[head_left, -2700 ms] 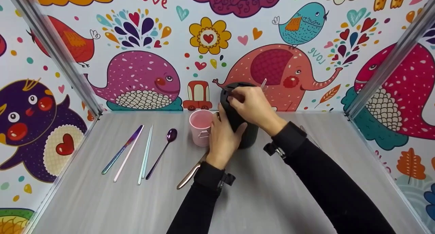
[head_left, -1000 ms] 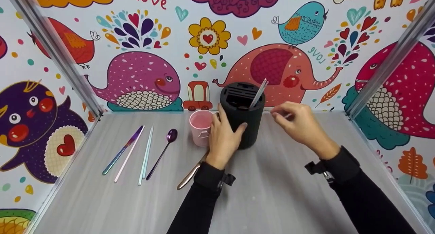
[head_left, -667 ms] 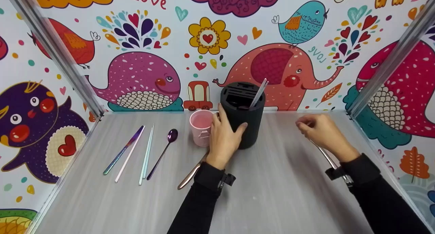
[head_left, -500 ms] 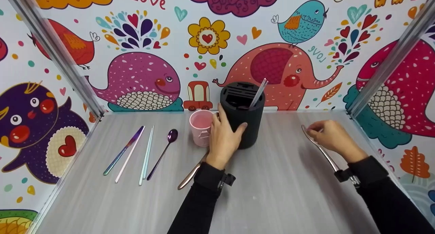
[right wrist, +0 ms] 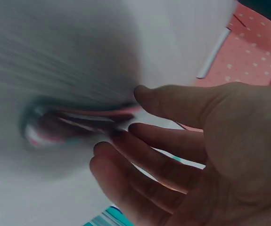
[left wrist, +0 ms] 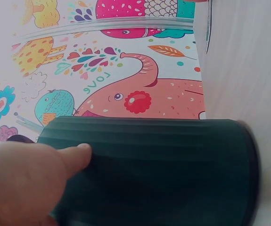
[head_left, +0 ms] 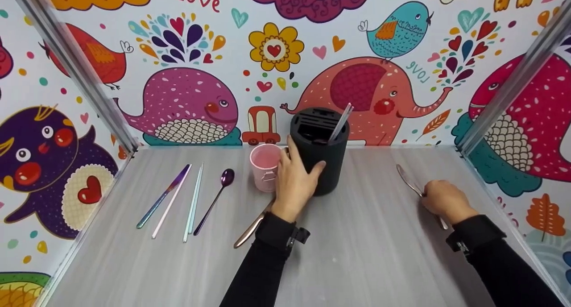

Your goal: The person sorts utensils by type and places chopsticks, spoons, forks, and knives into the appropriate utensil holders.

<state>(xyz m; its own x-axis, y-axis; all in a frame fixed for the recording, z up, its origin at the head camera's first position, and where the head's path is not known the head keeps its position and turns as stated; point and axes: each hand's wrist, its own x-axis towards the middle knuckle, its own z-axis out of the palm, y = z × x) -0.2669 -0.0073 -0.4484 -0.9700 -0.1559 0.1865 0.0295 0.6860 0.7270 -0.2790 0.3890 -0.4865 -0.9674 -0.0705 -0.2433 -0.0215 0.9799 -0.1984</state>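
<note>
A black round knife block (head_left: pixel 325 164) with slots in its top stands near the back wall. My left hand (head_left: pixel 294 177) holds its side, thumb on the front; the left wrist view shows the thumb on the dark ribbed wall. Clear thin sticks (head_left: pixel 341 122) poke out of the block's opening. On the right, my right hand (head_left: pixel 446 200) is over a shiny metal table knife (head_left: pixel 408 180) lying on the table. In the right wrist view, thumb and bent fingers (right wrist: pixel 149 155) lie either side of the blurred knife, with a gap still between them.
A pink mug (head_left: pixel 265 166) stands against the left hand. Left of it lie a purple spoon (head_left: pixel 226 177), pale blue sticks (head_left: pixel 192 204), a pink stick (head_left: pixel 171 202) and a rainbow knife (head_left: pixel 163 197). A copper-coloured handle (head_left: pixel 250 231) lies near the left wrist. Patterned walls enclose the table.
My right hand has left the top of the block, moved right and come down over the metal knife. The left hand has stayed on the block.
</note>
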